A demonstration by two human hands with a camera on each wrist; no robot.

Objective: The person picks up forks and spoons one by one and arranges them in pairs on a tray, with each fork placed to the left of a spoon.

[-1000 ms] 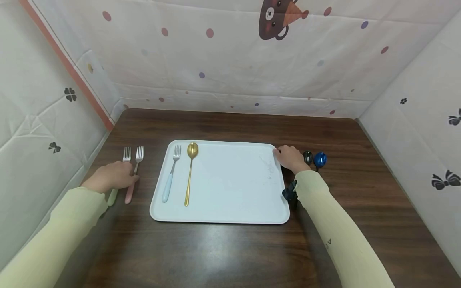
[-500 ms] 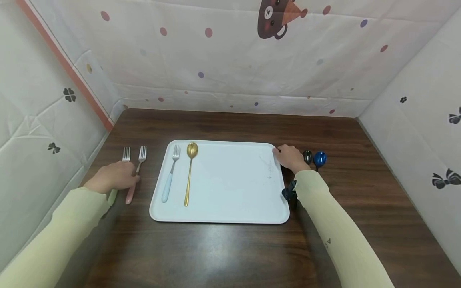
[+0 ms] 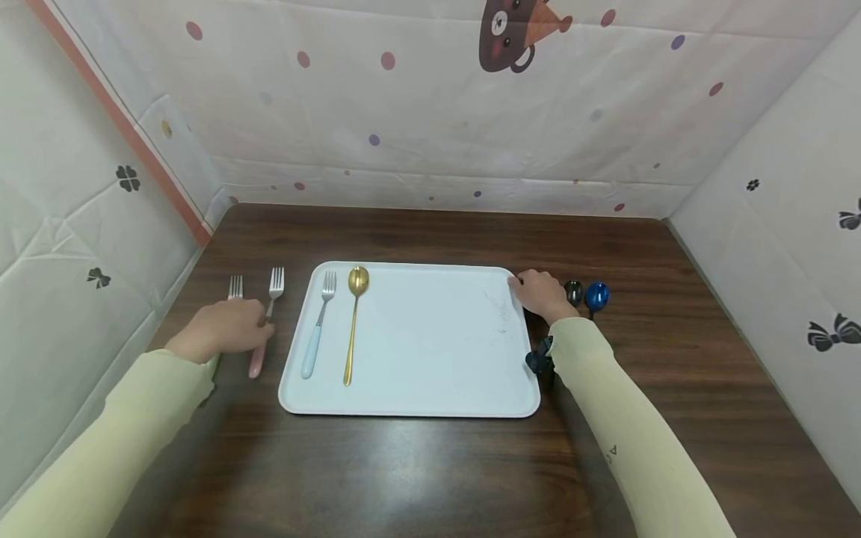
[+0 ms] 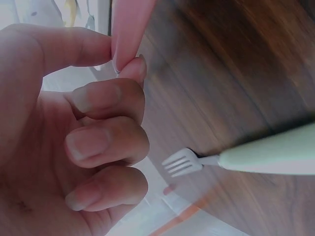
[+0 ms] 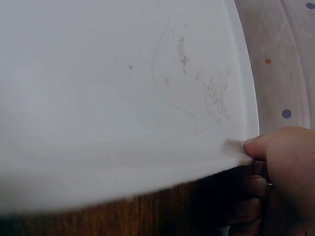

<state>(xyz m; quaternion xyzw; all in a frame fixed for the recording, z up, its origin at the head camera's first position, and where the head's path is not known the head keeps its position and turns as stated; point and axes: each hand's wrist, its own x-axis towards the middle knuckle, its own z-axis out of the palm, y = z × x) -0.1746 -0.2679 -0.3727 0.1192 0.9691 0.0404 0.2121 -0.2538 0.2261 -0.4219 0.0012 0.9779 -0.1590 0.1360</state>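
My left hand (image 3: 225,329) pinches a pink-handled fork (image 4: 129,29) between thumb and index finger, its other fingers curled toward the palm. In the head view the fork's tines point to the back of the table. Beneath that hand a green-handled fork (image 4: 270,153) lies on the wood, partly hidden in the head view. My right hand (image 3: 539,293) grips the back right corner of a white tray (image 3: 430,344), thumb over the rim and fingers below. On the tray's left side lie a blue-handled fork (image 3: 313,340) and a gold spoon (image 3: 353,321).
Right of the tray, beside my right wrist, lie a black spoon (image 3: 574,291) and a blue spoon (image 3: 596,297), their handles mostly hidden by the sleeve. Patterned white cloth (image 3: 403,112) walls in the brown table (image 3: 403,478) at the back and both sides.
My left hand has moved slightly right with the pink-handled fork, away from the green-handled fork and closer to the tray. The right hand and the tray stay put.
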